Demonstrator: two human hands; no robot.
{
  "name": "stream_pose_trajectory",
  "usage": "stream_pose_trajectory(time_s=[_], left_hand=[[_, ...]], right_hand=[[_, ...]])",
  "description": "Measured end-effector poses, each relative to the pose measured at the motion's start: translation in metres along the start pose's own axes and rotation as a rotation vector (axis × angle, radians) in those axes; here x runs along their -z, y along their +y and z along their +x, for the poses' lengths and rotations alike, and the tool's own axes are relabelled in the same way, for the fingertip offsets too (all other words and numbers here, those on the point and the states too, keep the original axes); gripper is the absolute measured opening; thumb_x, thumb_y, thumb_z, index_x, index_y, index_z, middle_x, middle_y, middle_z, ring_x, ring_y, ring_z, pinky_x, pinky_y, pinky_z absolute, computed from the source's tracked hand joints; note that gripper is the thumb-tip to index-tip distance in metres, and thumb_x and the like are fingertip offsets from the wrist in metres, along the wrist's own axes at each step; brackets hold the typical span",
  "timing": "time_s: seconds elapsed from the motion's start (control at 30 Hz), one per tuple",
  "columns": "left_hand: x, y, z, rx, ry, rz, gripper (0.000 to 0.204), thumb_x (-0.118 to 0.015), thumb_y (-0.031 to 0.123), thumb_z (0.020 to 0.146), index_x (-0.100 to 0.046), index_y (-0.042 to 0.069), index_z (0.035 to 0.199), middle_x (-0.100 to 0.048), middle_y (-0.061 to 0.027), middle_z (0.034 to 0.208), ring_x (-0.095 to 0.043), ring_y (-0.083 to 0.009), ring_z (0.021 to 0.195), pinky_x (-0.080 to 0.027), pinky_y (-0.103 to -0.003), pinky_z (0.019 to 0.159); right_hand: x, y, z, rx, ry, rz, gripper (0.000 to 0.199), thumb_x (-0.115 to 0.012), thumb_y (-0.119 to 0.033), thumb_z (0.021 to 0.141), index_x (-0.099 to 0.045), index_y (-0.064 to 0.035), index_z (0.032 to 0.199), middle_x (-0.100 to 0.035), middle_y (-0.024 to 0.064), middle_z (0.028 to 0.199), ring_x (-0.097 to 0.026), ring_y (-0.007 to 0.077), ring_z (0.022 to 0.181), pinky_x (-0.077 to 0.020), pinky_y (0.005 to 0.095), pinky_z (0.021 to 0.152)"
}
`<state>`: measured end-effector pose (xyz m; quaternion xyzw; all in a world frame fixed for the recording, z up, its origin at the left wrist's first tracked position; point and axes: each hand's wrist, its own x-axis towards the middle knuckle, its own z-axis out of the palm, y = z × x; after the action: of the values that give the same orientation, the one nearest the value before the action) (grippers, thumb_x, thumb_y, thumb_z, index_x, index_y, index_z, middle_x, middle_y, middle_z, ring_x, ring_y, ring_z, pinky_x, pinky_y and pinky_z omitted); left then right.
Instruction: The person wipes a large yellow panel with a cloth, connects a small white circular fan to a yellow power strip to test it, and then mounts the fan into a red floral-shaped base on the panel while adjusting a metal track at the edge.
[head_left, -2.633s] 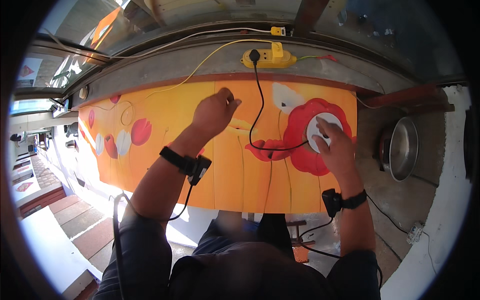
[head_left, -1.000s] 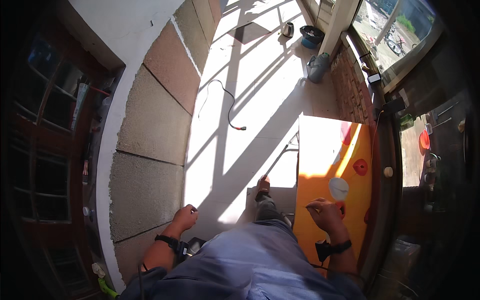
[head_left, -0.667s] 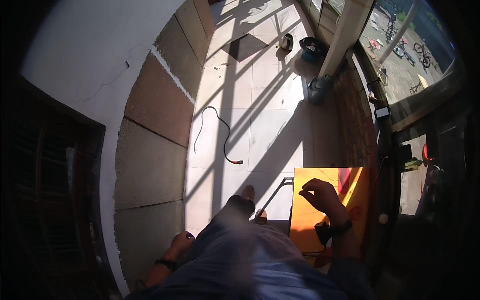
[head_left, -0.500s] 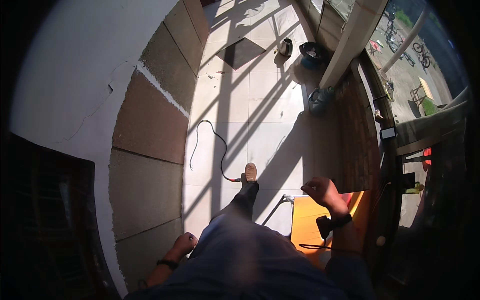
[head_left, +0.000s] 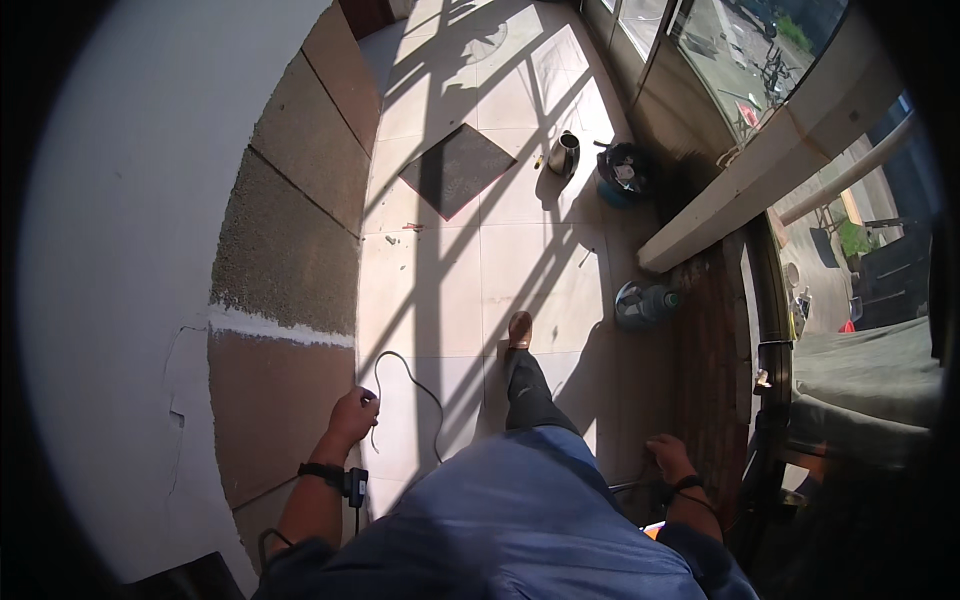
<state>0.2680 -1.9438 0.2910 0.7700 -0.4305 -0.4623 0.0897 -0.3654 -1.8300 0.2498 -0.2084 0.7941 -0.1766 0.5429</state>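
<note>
My left hand (head_left: 354, 414) hangs in front of the stone-tiled wall with its fingers curled in. Whether anything is between the fingers cannot be made out. A black strap with a small box (head_left: 355, 486) sits on that wrist. Just right of this hand, a thin dark cable (head_left: 437, 400) lies curved on the floor. My right hand (head_left: 670, 456) is low at the right, near the brick ledge, with its fingers bent inward and their inside hidden. A dark band circles the right wrist. My brown shoe (head_left: 520, 330) is stepping forward on pale floor tiles.
Ahead on the floor lie a dark square mat (head_left: 458, 172) and a metal kettle (head_left: 564, 152). A bin with a black bag (head_left: 625, 172) and a large clear water bottle (head_left: 645, 305) stand along the right side. A slanting pale post (head_left: 780, 165) rises by the windows.
I have walked forward, so the mat, kettle and bottle are nearer. My left hand has swung forward and up; my right hand has swung back. The orange surface is mostly out of view.
</note>
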Motion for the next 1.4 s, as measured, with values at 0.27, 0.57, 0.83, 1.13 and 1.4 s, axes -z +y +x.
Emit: stream_pose_trajectory(time_s=[0.27, 0.57, 0.83, 1.13, 1.4], left_hand=[[0.046, 0.118, 0.126, 0.157, -0.028, -0.135, 0.025, -0.062, 0.014, 0.090, -0.061, -0.007, 0.103, -0.069, -0.0148, 0.085, -0.070, -0.0194, 0.065, -0.057, -0.032, 0.060], [0.130, 0.293, 0.336, 0.164, -0.120, 0.088, 0.021, -0.062, 0.013, 0.088, -0.063, -0.004, 0.100, -0.070, -0.0133, 0.083, -0.071, -0.0194, 0.066, -0.058, -0.034, 0.062], [0.243, 0.504, 0.618, -0.028, -0.086, 0.103, 0.022, -0.061, 0.016, 0.090, -0.063, -0.004, 0.099, -0.070, -0.0145, 0.083, -0.071, -0.0211, 0.066, -0.057, -0.033, 0.062], [0.257, 0.725, 0.845, -0.113, -0.076, 0.028, 0.020, -0.060, 0.012, 0.092, -0.062, -0.006, 0.100, -0.069, -0.0156, 0.086, -0.071, -0.0224, 0.070, -0.058, -0.034, 0.062], [0.234, 0.880, 0.949, 0.047, -0.171, 0.080, 0.021, -0.062, 0.012, 0.091, -0.062, -0.007, 0.100, -0.069, -0.0153, 0.084, -0.070, -0.0218, 0.069, -0.059, -0.035, 0.060]], right_hand=[[-0.047, -0.292, 0.218, 0.170, -0.157, 0.143, 0.010, -0.057, 0.001, 0.087, -0.066, -0.0029, 0.088, -0.064, 0.0034, 0.082, -0.062, 0.0148, 0.074, -0.0508, 0.0268, 0.068], [-0.113, -0.624, 0.384, 0.564, -0.203, 0.184, 0.014, -0.059, -0.004, 0.086, -0.069, 0.0000, 0.095, -0.070, 0.0058, 0.088, -0.069, 0.0159, 0.079, -0.0494, 0.0264, 0.065], [-0.100, -0.698, 0.452, 0.049, 0.003, 0.355, 0.011, -0.059, -0.003, 0.089, -0.066, -0.0031, 0.097, -0.069, 0.0069, 0.088, -0.070, 0.0197, 0.075, -0.0521, 0.0300, 0.063], [-0.041, -0.828, 0.626, -0.063, 0.080, 0.463, 0.011, -0.062, -0.010, 0.093, -0.065, -0.0027, 0.100, -0.066, 0.0054, 0.084, -0.062, 0.0163, 0.063, -0.0477, 0.0305, 0.054], [0.109, -1.222, 0.750, 0.544, 0.565, 0.471, 0.022, -0.069, -0.019, 0.091, -0.070, -0.0003, 0.102, -0.069, 0.0042, 0.083, -0.064, 0.0102, 0.075, -0.0498, 0.0250, 0.067]])
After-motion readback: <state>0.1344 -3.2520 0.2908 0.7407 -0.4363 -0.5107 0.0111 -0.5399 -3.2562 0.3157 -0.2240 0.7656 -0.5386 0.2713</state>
